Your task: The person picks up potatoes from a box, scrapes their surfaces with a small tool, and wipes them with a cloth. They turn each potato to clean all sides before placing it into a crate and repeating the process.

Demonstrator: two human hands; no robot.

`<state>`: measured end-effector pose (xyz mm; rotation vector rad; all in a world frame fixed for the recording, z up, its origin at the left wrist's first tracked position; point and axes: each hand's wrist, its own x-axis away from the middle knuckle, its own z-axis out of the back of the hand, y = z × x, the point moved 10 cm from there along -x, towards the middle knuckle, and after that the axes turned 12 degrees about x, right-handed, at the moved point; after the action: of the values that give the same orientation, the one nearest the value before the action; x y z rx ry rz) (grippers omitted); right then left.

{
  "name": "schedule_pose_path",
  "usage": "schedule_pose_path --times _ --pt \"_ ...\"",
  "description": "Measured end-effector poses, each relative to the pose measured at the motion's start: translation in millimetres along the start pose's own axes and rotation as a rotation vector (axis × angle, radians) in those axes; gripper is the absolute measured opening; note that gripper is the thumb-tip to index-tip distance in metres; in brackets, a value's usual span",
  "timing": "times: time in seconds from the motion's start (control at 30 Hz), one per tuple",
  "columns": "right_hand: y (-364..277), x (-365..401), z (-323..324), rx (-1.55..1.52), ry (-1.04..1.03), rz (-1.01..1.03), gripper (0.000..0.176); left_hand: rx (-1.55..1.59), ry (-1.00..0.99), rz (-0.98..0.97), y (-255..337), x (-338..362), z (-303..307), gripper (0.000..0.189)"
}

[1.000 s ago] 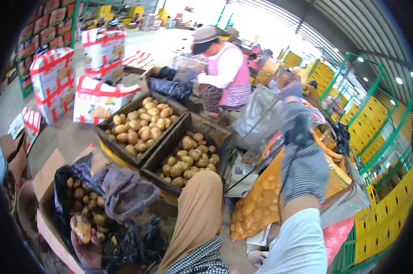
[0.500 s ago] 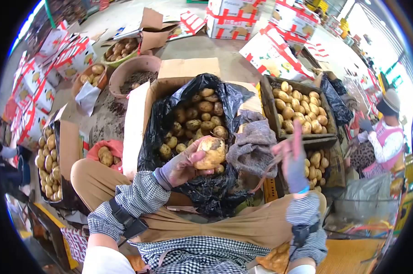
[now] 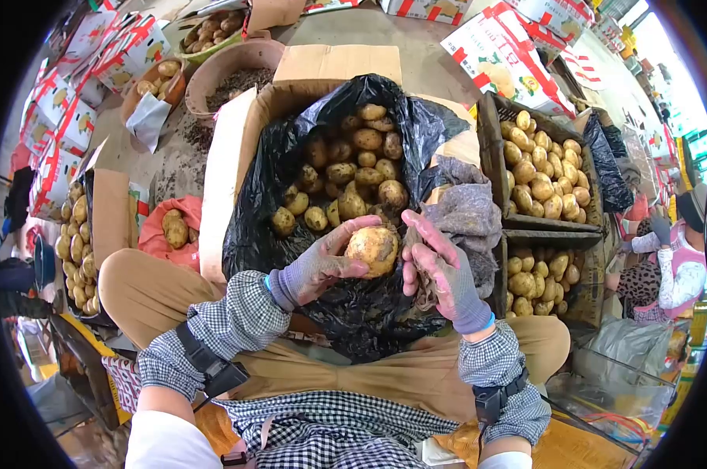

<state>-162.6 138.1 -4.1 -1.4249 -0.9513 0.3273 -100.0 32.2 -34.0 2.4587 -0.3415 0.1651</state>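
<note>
My left hand [image 3: 322, 264], in a dirt-stained glove, grips a potato [image 3: 372, 252] with soil patches on its skin, over the near side of an open carton. Facing it from the right, my gloved right hand [image 3: 446, 273] has its fingers stretched toward the potato, with a crumpled brownish rag [image 3: 422, 288] tucked under them against the palm. A black plastic liner [image 3: 252, 234] fills the carton [image 3: 227, 187], and several soiled potatoes [image 3: 352, 205] lie inside it. Over the carton's right edge drapes a grey cloth [image 3: 464, 217].
Right of the carton, one dark crate [image 3: 490, 148] of potatoes stands beyond another [image 3: 584, 293]. At left are a potato-filled box [image 3: 113, 211], a red bag [image 3: 154, 234] and a pink basin [image 3: 205, 66]. Another person [image 3: 678, 266] sits at far right.
My right hand has come down and left, close to the potato, bringing the rag. My left hand still holds the potato, now turned to show more soil. The camera view has tipped downward.
</note>
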Motion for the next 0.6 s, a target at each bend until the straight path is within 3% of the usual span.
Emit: schedule_pose_path --times 0.2,0.33,0.47,0.6 --pt "11 -2 12 0.062 0.092 -0.079 0.043 -0.076 0.021 -0.007 -2 -1 0 0.079" --pt "21 -9 20 -0.118 0.210 -0.015 0.042 0.033 0.044 0.042 -10 -2 9 0.077" --pt "11 -8 11 0.072 0.174 0.049 0.045 0.137 0.033 0.034 -6 0 7 0.073" --pt "19 -6 -1 0.112 0.034 -0.034 0.045 0.093 0.043 0.025 -7 -1 7 0.072"
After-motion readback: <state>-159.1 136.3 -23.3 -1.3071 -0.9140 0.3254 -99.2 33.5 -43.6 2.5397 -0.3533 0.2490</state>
